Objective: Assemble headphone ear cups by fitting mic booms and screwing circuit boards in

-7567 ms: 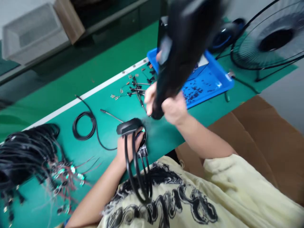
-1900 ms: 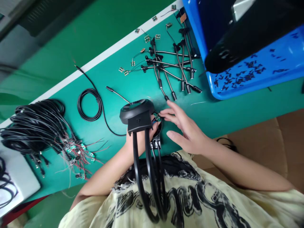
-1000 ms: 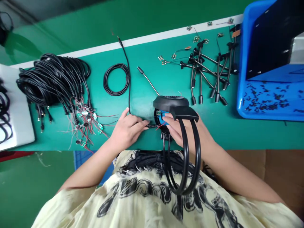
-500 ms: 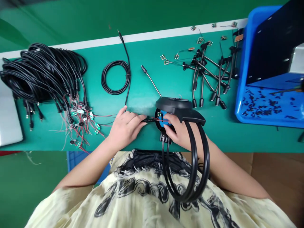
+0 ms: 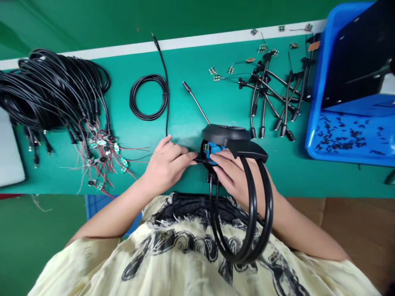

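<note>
A black headset point(image 5: 226, 133) stands on the bench edge in front of me, its double headband point(image 5: 251, 205) hanging over my lap. One ear cup is open, with blue inside point(image 5: 220, 150) and a small green circuit board point(image 5: 206, 147). My left hand point(image 5: 169, 164) pinches the ribbed end of a black cable point(image 5: 197, 160) against the cup's left side. The cable's coil point(image 5: 132, 98) lies behind that hand. At the cup, my right hand point(image 5: 233, 170) has a finger inside and its thumb at the lower rim. Whether wires are between these fingers is hidden.
A heap of black cables point(image 5: 61, 90) with red wires and small parts lies at left. Several microphone booms point(image 5: 268, 92) with little boards point(image 5: 217, 77) are spread at right. A blue tray point(image 5: 311, 139) holding small black pieces stands at far right.
My left hand has moved right with the cable end, closer to the ear cup. The red wires seen between the hands no longer show. My right fingers have shifted slightly left.
</note>
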Demonstrator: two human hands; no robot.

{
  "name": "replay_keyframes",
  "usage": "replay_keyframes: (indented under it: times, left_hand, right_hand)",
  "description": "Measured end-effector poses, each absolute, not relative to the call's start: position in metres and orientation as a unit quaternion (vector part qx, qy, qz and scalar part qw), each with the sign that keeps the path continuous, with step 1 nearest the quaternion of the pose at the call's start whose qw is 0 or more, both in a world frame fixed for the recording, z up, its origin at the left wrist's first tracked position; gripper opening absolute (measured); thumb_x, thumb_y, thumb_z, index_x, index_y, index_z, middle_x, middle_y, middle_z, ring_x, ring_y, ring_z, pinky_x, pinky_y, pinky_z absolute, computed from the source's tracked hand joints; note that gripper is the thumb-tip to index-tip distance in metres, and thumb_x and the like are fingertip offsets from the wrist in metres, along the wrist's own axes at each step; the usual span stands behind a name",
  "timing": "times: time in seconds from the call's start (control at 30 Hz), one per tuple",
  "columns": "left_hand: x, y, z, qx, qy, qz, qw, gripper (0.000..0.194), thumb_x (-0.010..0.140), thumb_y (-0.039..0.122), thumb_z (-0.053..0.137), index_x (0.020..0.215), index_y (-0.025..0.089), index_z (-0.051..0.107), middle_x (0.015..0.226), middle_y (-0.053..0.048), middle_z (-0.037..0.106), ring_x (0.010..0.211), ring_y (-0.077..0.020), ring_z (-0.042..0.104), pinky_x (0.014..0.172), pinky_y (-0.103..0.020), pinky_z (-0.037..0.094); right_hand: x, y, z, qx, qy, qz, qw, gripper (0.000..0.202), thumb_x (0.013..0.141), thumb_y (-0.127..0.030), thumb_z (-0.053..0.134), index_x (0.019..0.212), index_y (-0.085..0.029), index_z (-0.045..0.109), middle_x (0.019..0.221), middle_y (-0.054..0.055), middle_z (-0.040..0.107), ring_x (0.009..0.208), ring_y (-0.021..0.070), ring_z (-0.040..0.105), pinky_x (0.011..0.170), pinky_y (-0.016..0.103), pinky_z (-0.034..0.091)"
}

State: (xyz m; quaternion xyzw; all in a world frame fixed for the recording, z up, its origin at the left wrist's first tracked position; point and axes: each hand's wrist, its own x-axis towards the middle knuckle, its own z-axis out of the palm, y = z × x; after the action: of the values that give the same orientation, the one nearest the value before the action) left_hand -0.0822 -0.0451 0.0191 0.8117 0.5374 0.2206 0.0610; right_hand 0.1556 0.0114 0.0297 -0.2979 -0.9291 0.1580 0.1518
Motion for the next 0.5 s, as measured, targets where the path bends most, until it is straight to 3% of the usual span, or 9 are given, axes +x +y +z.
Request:
replay_keyframes:
  times: [0.1,0.2,0.33,0.5]
  left_hand:
    - [-0.079,-0.040,0.027,0.823,0.524,0.215,0.045,0.014,0.093,0.029,0.057,0.102,0.023,0.066,0.083,0.001,0.066,0.074,-0.0117,0.057,0.108,-0.039,0.037]
    - [-0.072,-0.032,0.031,0.839,0.505,0.201,0.032,0.014,0.094,0.029,0.055,0.101,0.022,0.066,0.083,0.001,0.066,0.077,-0.0121,0.057,0.110,-0.039,0.035]
    - [-0.061,-0.019,0.022,0.847,0.494,0.194,0.017,0.018,0.095,0.030,0.054,0.104,0.019,0.064,0.086,0.000,0.066,0.078,-0.0137,0.057,0.107,-0.040,0.037]
    - [-0.043,-0.014,0.010,0.834,0.525,0.168,-0.037,0.026,0.094,0.024,0.053,0.119,0.021,0.058,0.116,-0.008,0.064,0.109,-0.0221,0.056,0.107,-0.044,0.037]
  right_hand:
    - [0.154,0.007,0.037,-0.318,-0.918,0.134,0.196,0.022,0.090,-0.024,0.061,0.112,-0.024,0.063,0.108,-0.001,0.070,0.098,0.0196,0.063,0.088,0.038,0.042]
    - [0.145,0.007,0.036,-0.307,-0.919,0.172,0.178,0.015,0.094,-0.028,0.056,0.106,-0.022,0.063,0.104,0.001,0.070,0.096,0.0178,0.063,0.083,0.034,0.044]
    - [0.136,0.014,0.032,-0.362,-0.908,0.160,0.141,0.017,0.096,-0.021,0.048,0.105,-0.016,0.061,0.094,0.008,0.068,0.093,0.0203,0.061,0.079,0.032,0.045]
    - [0.140,0.026,0.034,-0.402,-0.899,0.131,0.117,0.025,0.094,-0.017,0.041,0.108,-0.015,0.061,0.090,0.010,0.065,0.088,0.0223,0.060,0.077,0.035,0.046]
